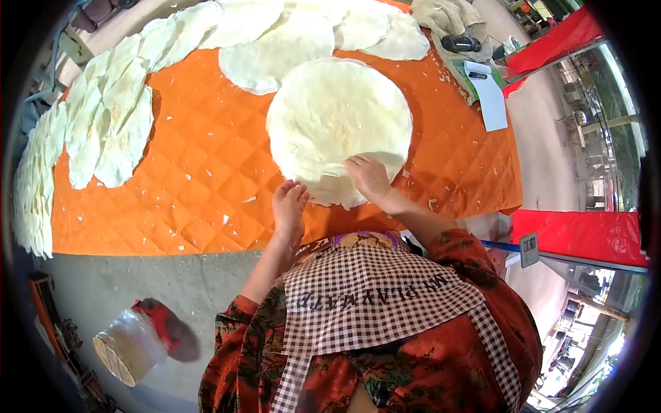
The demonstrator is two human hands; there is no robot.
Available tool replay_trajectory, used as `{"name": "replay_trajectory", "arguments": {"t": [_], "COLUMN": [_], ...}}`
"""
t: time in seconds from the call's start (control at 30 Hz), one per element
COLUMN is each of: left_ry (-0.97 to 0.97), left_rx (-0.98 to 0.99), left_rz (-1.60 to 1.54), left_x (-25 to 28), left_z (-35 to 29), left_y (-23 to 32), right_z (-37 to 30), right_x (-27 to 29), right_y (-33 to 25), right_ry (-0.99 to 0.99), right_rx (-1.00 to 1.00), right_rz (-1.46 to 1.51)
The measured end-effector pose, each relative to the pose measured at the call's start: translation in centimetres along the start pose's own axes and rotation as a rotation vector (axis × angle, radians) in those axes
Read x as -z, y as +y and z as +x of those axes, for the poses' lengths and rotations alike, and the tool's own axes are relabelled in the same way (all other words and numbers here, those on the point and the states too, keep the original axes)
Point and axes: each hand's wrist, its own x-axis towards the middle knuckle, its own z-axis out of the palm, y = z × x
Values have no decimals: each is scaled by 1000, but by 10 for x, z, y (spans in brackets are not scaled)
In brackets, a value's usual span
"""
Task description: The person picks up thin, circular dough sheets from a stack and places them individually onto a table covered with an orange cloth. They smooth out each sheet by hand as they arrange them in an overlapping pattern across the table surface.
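A pile of thin, round, pale flatbreads [334,113] lies on the orange quilted cloth [206,148] in front of me. My right hand [370,177] is over the pile's near right part, with fingers bent down and pinching the top flatbread, where a crease and a shadow run across the sheet. At the near left rim is my left hand [289,206], its fingers half curled with the tips slightly apart. Those fingertips are beside the pile's edge, and I see nothing held in them.
Overlapping flatbreads [113,131] run along the cloth's left side and far edge. At the far right are a white paper sheet [489,103] with a pen, a black bottle [460,43] and a crumpled cloth. A plastic-wrapped round bundle [131,346] stands on the floor at left.
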Motion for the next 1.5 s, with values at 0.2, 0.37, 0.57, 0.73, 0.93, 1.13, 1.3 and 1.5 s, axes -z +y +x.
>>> {"name": "replay_trajectory", "arguments": {"t": [0.2, 0.37, 0.57, 0.73, 0.93, 1.13, 1.3, 1.5], "left_ry": [-1, -82, -216, -233, -244, -222, -311, -275], "left_rx": [-70, 90, 150, 157, 176, 179, 243, 100], "left_rz": [1, -99, -107, -183, -223, -221, -305, -5], "left_x": [-11, -14, -17, -17, -22, -18, -29, -22], "left_z": [0, 14, 22, 22, 20, 24, 13, 9], "left_y": [8, 7, -1, -2, -1, -1, 5, -12], "right_z": [18, 16, 11, 19, 14, 19, 12, 133], "right_x": [22, 18, 4, 5, 1, 2, -13, 113], "right_y": [3, -15, -13, -16, -15, -39, -16, 16], "right_ry": [-42, 209, 22, -40, -45, -101, -14, -247], "right_rx": [-193, -80, -121, -174, -67, 25, 9, -213], "right_rz": [15, -54, -5, 56, 65, -25, -30, -100]}}
